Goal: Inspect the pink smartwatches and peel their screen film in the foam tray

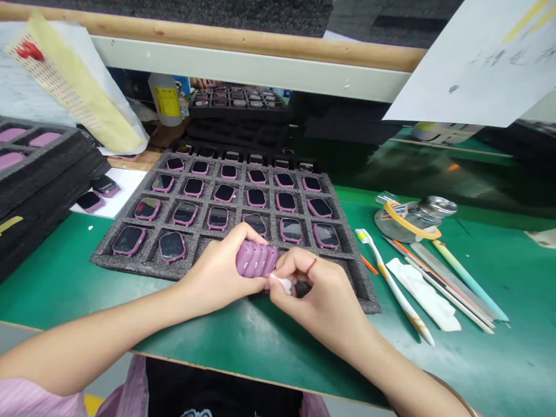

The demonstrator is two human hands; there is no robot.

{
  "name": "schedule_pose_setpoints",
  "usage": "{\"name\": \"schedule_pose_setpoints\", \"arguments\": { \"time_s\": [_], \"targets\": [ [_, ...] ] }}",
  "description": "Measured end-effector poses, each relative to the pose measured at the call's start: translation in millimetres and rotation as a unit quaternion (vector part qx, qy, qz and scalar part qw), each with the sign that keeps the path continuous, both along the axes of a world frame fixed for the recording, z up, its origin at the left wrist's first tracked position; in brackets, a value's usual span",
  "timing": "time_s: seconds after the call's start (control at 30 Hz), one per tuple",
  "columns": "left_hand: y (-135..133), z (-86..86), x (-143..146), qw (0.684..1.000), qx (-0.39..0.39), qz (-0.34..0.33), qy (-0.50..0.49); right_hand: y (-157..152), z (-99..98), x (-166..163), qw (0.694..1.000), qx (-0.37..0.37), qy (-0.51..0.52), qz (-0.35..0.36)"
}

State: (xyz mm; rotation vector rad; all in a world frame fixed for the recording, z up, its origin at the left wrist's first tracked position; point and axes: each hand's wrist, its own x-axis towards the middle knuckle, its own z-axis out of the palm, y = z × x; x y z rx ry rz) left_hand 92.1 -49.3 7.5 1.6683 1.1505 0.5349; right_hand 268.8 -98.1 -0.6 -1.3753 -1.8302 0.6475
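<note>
Right now, the left hand (212,272) is curled closed around a pink ribbed watch body (256,259), which sits between both hands, while the right hand (317,295) pinches a white wipe (281,284) against its end, just above the near edge of a grey foam tray (134,263).

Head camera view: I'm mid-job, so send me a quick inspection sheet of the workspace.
Surface: green bench mat.
Job's things: ribbed pink watch held over a charcoal foam tray of pink-framed watches; white wipe against the ribbed watch.
Clutter: toothbrush, steel ruler, glass jar.
Hands: left hand grips the ribbed watch; right hand pinches the wipe.
Cables: nothing seen.
Surroundings: stacked foam trays, labelled bottle, hanging paper sheet.
</note>
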Motion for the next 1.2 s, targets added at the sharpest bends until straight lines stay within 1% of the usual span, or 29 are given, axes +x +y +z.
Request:
{"name": "schedule_pose_setpoints", "arguments": {
  "time_s": [0.07, 0.1, 0.13, 0.2, 0.23, 0.27, 0.3, 0.37, 0.43, 0.47, 0.53, 0.57, 0.63, 0.67, 0.7, 0.73, 0.8, 0.9, 0.97, 1.07, 1.13, 1.2],
  "targets": [
    [0.7, 1.2, -0.9, 1.000, 0.000, 0.005, -0.007, 0.1, 3.7, 3.7, 1.000, 0.012, 0.012, 0.004],
    [1.0, 1.9, -1.7, 1.000, 0.000, 0.012, -0.011, 0.5, 5.8, 9.4, 0.999, 0.025, 0.026, -0.011],
    [1.2, 2.6, -2.7, 1.000, 0.000, 0.021, -0.016, 1.1, 7.7, 18.5, 0.997, 0.049, 0.038, -0.042],
    [1.3, 3.6, -4.8, 0.998, 0.002, 0.040, -0.038, 2.7, 8.8, 47.5, 0.982, 0.114, 0.024, -0.149],
    [1.2, 3.9, -5.9, 0.997, 0.000, 0.048, -0.057, 3.5, 7.4, 66.6, 0.965, 0.148, -0.011, -0.216],
    [0.7, 3.9, -6.8, 0.995, -0.005, 0.055, -0.081, 4.4, 4.7, 87.2, 0.947, 0.148, -0.087, -0.272],
    [0.0, 3.7, -7.6, 0.992, -0.014, 0.061, -0.108, 5.4, 0.8, 107.7, 0.936, 0.125, -0.174, -0.281],
    [-2.1, 3.0, -8.7, 0.985, -0.035, 0.070, -0.155, 7.2, -8.3, 141.3, 0.937, 0.091, -0.226, -0.249],
    [-4.9, 1.9, -9.2, 0.979, -0.051, 0.074, -0.183, 8.4, -14.1, 154.7, 0.931, 0.094, -0.265, -0.233],
    [-6.3, 1.4, -9.3, 0.977, -0.056, 0.073, -0.190, 8.4, -14.1, 151.9, 0.926, 0.113, -0.274, -0.234],
    [-8.5, 0.2, -9.5, 0.975, -0.066, 0.070, -0.203, 7.3, -7.1, 128.5, 0.923, 0.164, -0.265, -0.225],
    [-9.1, -0.4, -9.6, 0.973, -0.071, 0.066, -0.208, 6.5, -1.2, 110.3, 0.934, 0.179, -0.238, -0.196],
    [-9.3, -1.5, -9.9, 0.970, -0.079, 0.058, -0.222, 6.0, 11.5, 69.0, 0.970, 0.153, -0.179, -0.066],
    [-8.8, -1.9, -10.1, 0.968, -0.085, 0.053, -0.230, 7.1, 16.4, 49.1, 0.977, 0.141, -0.159, 0.007],
    [-8.1, -2.0, -10.4, 0.966, -0.091, 0.049, -0.238, 9.4, 19.6, 31.2, 0.979, 0.134, -0.141, 0.059],
    [-7.2, -2.0, -10.6, 0.964, -0.095, 0.044, -0.246, 13.0, 20.8, 16.2, 0.978, 0.137, -0.123, 0.097],
    [-5.3, -1.2, -11.1, 0.962, -0.097, 0.034, -0.255, 22.9, 18.1, -5.5, 0.976, 0.144, -0.080, 0.141],
    [-3.6, 1.2, -11.3, 0.951, -0.111, 0.035, -0.286, 37.1, 9.3, -21.7, 0.970, 0.165, -0.028, 0.175],
    [-3.4, 3.3, -11.3, 0.946, -0.109, 0.040, -0.303, 41.4, 5.3, -26.2, 0.966, 0.186, -0.001, 0.178],
    [-4.4, 6.8, -11.5, 0.961, -0.062, 0.025, -0.269, 41.1, 3.3, -26.8, 0.964, 0.197, 0.038, 0.176],
    [-5.9, 8.9, -11.6, 0.970, -0.037, 0.007, -0.240, 40.2, 2.8, -24.1, 0.965, 0.185, 0.054, 0.178],
    [-7.4, 9.8, -11.3, 0.973, -0.024, -0.008, -0.231, 40.8, 1.8, -20.7, 0.967, 0.164, 0.071, 0.183]
  ]
}}
